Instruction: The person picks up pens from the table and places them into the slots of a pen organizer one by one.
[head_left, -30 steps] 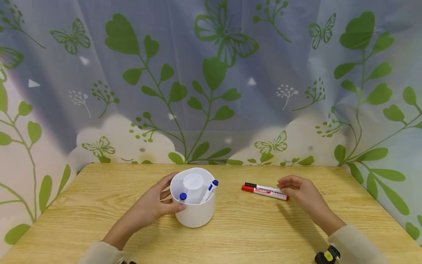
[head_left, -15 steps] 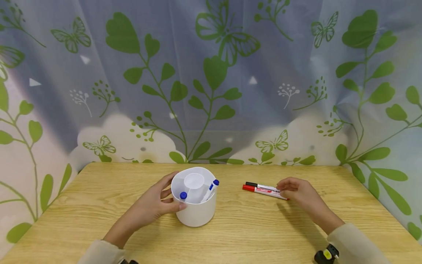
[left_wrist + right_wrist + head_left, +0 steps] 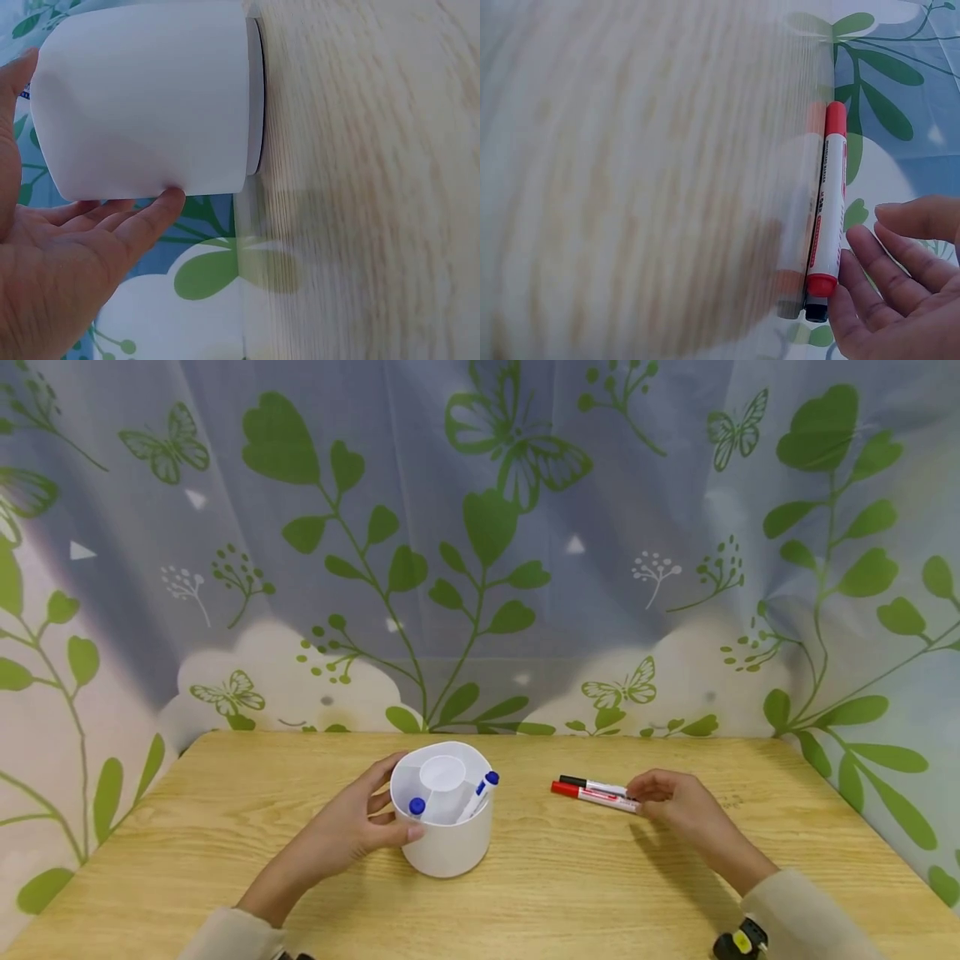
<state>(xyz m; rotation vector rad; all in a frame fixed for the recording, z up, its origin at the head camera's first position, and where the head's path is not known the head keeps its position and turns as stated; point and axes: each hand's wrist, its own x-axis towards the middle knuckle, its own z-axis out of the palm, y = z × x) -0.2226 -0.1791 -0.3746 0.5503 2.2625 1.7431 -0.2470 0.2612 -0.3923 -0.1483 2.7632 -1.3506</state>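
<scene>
My left hand (image 3: 348,818) grips a white round desk organizer (image 3: 450,852), its thumb at the front rim and fingers along the left side. Two blue-capped markers stand in the organizer: one marker (image 3: 416,807) at the front left, another marker (image 3: 480,793) leaning against the right rim. To the right, a red marker (image 3: 596,797) and a black marker (image 3: 573,780) lie side by side on the table. At their right ends is my right hand (image 3: 678,802), covering those ends in the head view. The right wrist view shows its fingertips (image 3: 847,262) right beside the red marker, thumb apart.
The wooden table (image 3: 517,902) reaches back to a curtain (image 3: 555,610) printed with green leaves and butterflies. Both wrists carry black devices; the right one, a wrist camera (image 3: 741,939), sits low over the table's front.
My right hand has moved slightly left and lower, and its fingers now cover the right ends of the markers. The left hand and the organizer stay where they were.
</scene>
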